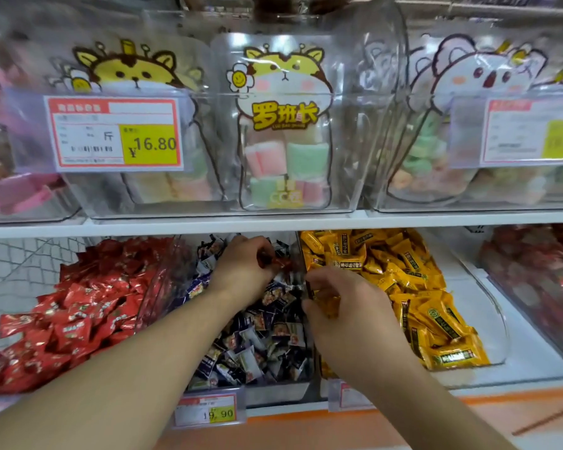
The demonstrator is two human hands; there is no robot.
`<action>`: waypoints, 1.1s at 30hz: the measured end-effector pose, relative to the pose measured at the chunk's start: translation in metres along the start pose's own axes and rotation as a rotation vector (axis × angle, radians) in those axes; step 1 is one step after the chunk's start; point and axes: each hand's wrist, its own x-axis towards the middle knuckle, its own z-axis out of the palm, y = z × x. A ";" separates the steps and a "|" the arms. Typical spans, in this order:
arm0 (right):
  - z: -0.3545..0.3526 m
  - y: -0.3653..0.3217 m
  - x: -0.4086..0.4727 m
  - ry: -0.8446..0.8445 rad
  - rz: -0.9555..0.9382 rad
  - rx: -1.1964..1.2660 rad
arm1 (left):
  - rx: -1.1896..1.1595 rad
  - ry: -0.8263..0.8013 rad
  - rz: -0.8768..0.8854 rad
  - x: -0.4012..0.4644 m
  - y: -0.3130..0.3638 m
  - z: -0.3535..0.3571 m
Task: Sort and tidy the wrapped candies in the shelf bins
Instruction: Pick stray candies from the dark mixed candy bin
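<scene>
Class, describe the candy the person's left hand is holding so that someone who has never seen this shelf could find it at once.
Start at the lower shelf, at the middle bin of dark blue and white wrapped candies, between the red pile and the yellow pile. Near that bin's back, the left hand pinches a red-wrapped candy. It is the only red wrapper held above the dark ones.

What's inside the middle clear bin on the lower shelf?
The middle clear plastic bin holds a pile of dark navy and white wrapped candies. The left hand pinches a red wrapped candy over it. Both hands cover the pile's upper part; its bottom layers are hidden.
</scene>
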 end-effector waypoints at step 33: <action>0.046 -0.049 0.001 0.110 -0.128 -0.252 | 0.035 0.301 -0.030 -0.153 -0.045 -0.150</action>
